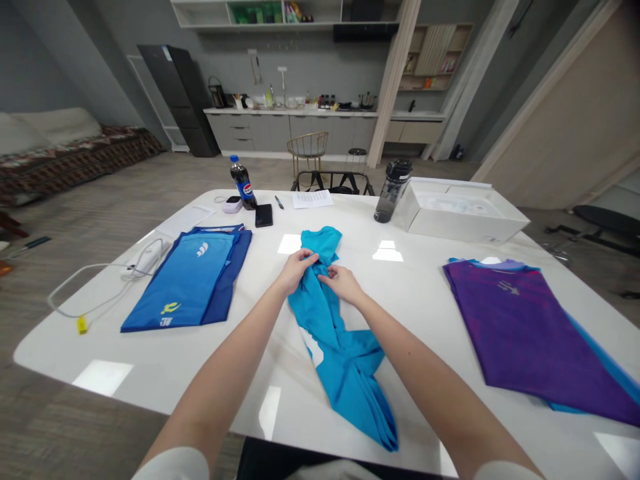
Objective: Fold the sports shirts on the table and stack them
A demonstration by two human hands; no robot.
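Note:
A turquoise shirt (325,347) with a white print lies bunched lengthwise on the white table (200,373), its lower end near the front edge. My left hand (299,267) pinches the cloth near the shirt's upper part, thumb and fingers closed on it. Just to the right, my right hand (343,283) grips a fold of the same shirt between thumb and fingers. Some of the cloth under my fingers is hidden. To the left lie folded blue shirts (187,287) in a stack. On the right rests a stack of shirts with a purple shirt (530,333) on top.
Along the far side stand a cola bottle (243,183), a black phone (264,215), a pen (279,202), a printed paper (313,199), a dark drinking bottle (393,193) and a white box (460,213). A power strip (143,260) with a cable lies at the left edge.

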